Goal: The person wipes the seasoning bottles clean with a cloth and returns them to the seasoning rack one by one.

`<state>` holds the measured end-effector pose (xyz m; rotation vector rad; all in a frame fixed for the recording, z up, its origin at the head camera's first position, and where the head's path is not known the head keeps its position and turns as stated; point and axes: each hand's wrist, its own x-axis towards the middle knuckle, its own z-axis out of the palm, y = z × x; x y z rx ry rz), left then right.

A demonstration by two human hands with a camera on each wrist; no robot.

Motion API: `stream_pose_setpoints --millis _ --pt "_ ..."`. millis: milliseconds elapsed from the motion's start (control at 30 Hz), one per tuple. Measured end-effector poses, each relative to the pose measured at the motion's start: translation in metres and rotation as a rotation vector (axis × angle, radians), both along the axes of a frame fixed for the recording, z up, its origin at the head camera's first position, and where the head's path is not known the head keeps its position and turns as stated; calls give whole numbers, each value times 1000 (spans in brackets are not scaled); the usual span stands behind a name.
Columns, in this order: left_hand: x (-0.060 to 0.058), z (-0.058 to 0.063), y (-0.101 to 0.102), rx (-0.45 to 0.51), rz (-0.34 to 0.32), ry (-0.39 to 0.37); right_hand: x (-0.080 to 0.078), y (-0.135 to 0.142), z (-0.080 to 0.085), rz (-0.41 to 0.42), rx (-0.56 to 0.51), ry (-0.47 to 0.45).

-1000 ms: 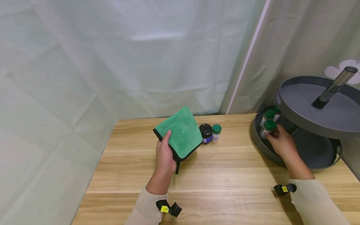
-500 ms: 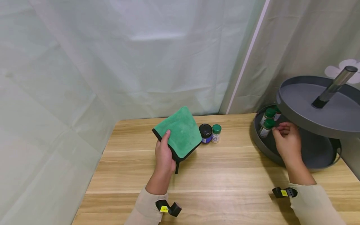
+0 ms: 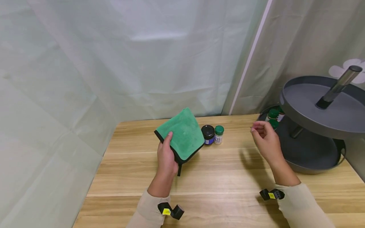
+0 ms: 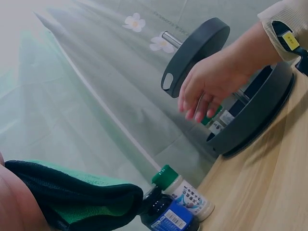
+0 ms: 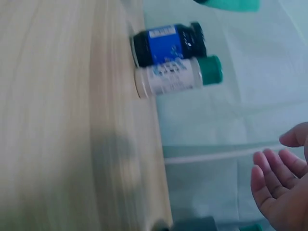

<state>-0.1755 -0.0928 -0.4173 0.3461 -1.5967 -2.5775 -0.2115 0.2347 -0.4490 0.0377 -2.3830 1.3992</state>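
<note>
My left hand (image 3: 166, 158) grips a folded green cloth (image 3: 185, 136) with black edging, thumb on top, held over the table. Just right of the cloth stand a dark jar (image 3: 208, 134) with a blue label and a small green-capped bottle (image 3: 219, 135), side by side and upright. My right hand (image 3: 266, 141) is in the air left of the two-tier grey tray, fingers loosely bent and holding nothing, as the right wrist view also shows. Behind it, green-capped bottles (image 3: 272, 114) stand in the lower tier (image 3: 310, 158), partly hidden by the hand and the upper tier.
The upper tier (image 3: 305, 95) of the tray overhangs the lower one, with a metal post (image 3: 339, 87) rising from it. A pale curtain (image 3: 171, 63) hangs along the back of the wooden table (image 3: 211, 183).
My right hand has let go of a green-capped bottle in the lower tier and moved out to the left. My left hand and the cloth have stayed nearly still.
</note>
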Motion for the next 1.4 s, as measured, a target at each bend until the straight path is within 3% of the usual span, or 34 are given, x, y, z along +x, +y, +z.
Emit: stream_pose_setpoints --millis 133,467,667,867,1167,1400 --pt "0 0 1 2 -7 5 -5 -13 -7 100 15 -42" --pt "2 1 1 2 -8 4 -22 -50 -25 309 -27 -246" --pt "3 1 1 4 -8 3 -28 -63 -36 382 -57 -316" --pt "3 -1 2 -3 -13 -6 -33 -71 -45 398 -90 -315" --pt "3 -3 4 -14 -12 -18 -34 -74 -51 345 -44 -334" --pt "6 -2 3 1 -16 -21 -32 -75 -52 303 -54 -267"
